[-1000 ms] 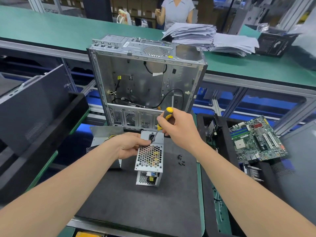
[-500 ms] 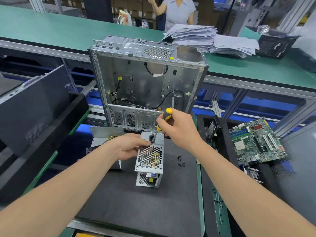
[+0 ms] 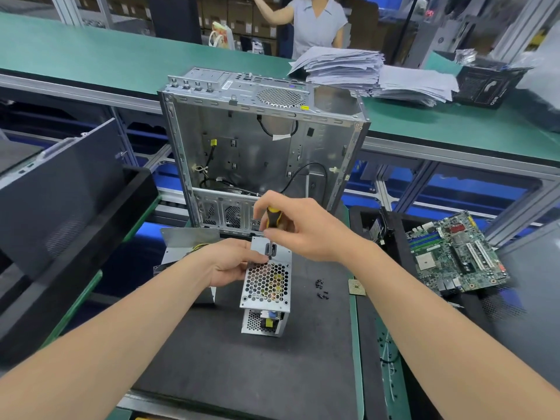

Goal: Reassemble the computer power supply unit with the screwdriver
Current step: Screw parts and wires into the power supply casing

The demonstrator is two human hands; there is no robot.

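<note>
A silver power supply unit (image 3: 266, 286) with a honeycomb grille stands on end on the dark mat (image 3: 257, 359). My left hand (image 3: 230, 263) grips its upper left edge. My right hand (image 3: 303, 227) grips the yellow-and-black screwdriver (image 3: 272, 218), held nearly upright. Its shaft runs down to the black socket area on the unit's top face. A few small black screws (image 3: 321, 288) lie on the mat to the right of the unit.
An open metal computer case (image 3: 260, 147) stands right behind the unit. A loose metal cover (image 3: 188, 237) lies at the left, a black tray (image 3: 75, 237) further left. A motherboard (image 3: 454, 253) rests at the right. A CPU chip (image 3: 357, 287) lies by the mat's edge. A person stands beyond the green bench (image 3: 91, 53).
My right hand has tipped the screwdriver from a slant to nearly upright over the unit's top face. My left hand still holds the unit.
</note>
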